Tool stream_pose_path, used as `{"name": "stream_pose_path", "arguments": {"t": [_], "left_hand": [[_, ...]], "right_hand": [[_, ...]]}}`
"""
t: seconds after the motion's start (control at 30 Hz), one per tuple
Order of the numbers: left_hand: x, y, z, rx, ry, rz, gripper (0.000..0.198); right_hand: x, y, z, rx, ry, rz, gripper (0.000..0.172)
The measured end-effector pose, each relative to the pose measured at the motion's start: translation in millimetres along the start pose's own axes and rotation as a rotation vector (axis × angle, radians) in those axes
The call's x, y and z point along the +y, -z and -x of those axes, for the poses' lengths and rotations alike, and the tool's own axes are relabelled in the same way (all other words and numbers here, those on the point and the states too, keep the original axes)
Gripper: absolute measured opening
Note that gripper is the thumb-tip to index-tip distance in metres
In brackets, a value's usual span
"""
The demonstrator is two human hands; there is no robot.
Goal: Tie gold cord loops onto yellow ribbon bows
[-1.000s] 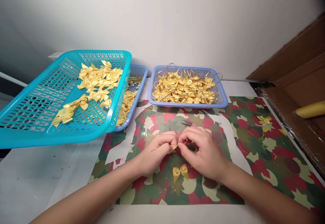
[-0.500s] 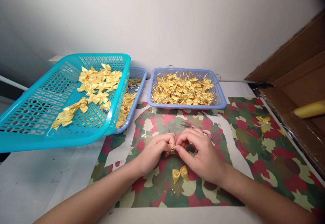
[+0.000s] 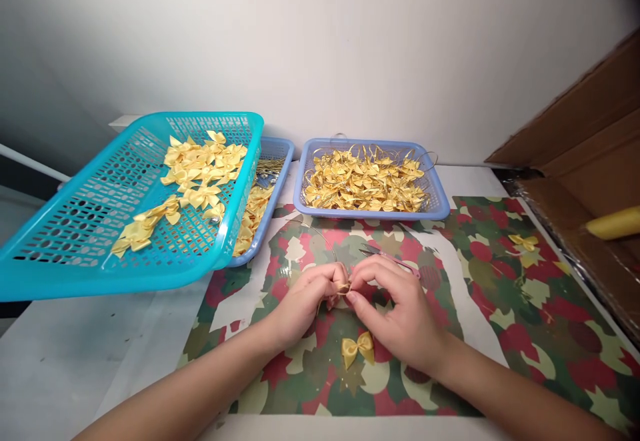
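Observation:
My left hand (image 3: 315,298) is closed in a pinch on a thin gold cord (image 3: 344,288), a small loop of which shows at the fingertips. A strand of it seems to arc up and left over the mat. Thumb and forefinger of my right hand (image 3: 393,301) pinch the same cord just to the right, almost touching the left fingers. Below them a yellow satin ribbon bow (image 3: 358,348) lies flat on the patterned mat (image 3: 350,391). Small scissors (image 3: 393,259) with pink handles lie behind my right hand, partly hidden by it.
A turquoise basket (image 3: 100,281) of ribbon bows sits tilted over a blue basket (image 3: 280,191) at left. Another blue basket (image 3: 370,214) holds corded bows at the back. A loose bow (image 3: 524,241) lies at right, beside a cardboard box (image 3: 585,181).
The fingertips have drawn slightly apart, and more of the gold cord shows between them. The whole view has shifted a little; the bow on the mat stays in place.

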State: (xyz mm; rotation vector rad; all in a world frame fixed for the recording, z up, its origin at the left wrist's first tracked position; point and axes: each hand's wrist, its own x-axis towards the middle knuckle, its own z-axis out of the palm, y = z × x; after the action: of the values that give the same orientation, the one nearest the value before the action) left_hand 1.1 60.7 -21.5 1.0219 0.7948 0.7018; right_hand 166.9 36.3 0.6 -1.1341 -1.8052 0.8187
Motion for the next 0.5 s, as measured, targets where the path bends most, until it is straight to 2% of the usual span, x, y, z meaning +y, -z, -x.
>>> {"name": "stream_pose_path", "arguments": {"t": [0.5], "left_hand": [[1.8, 0.7, 1.5, -0.033, 0.023, -0.088, 0.011]], "right_hand": [[2.5, -1.9, -0.7, 0.029, -0.039, -0.003, 0.008]]}}
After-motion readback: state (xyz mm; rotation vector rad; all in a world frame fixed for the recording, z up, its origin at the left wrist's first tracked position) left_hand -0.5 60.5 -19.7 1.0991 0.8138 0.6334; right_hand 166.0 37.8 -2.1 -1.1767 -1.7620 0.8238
